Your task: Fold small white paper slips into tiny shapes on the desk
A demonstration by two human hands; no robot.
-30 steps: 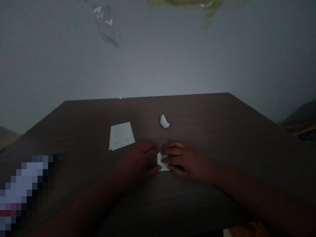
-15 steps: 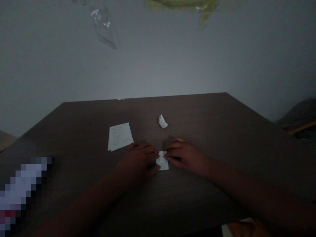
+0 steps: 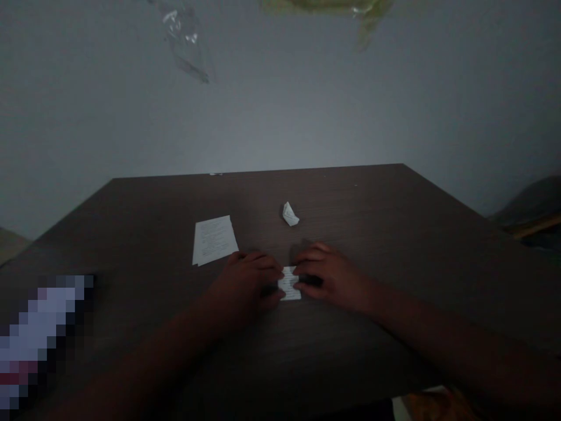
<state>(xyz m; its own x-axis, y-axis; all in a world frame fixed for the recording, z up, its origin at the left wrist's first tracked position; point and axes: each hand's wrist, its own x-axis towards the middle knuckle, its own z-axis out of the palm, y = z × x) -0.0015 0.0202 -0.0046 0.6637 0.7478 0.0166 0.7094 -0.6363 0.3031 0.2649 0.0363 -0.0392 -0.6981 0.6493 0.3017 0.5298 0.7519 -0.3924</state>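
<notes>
A small folded piece of printed paper (image 3: 290, 284) lies on the table between my two hands. My left hand (image 3: 252, 280) grips its left edge, fingers at the upper corner and thumb at the lower one. From the other side, my right hand (image 3: 326, 272) holds the right edge, with the fingertips near the top corner and the thumb lower down. The paper looks flat, with lines of print facing up. Beyond the hands sits a crumpled, folded scrap of white paper (image 3: 290, 214). Printed sheets (image 3: 214, 240) lie overlapped just past my left hand.
The brown wooden table (image 3: 350, 210) meets a grey wall at its far edge. A blurred-out, pixelated object (image 3: 48, 327) lies at the left. Clear plastic (image 3: 186, 44) and yellowish tape (image 3: 328, 6) are on the wall.
My right thumb and fingers have spread a little along the paper's right edge. Both hands stay at the paper; the view has shifted very slightly.
</notes>
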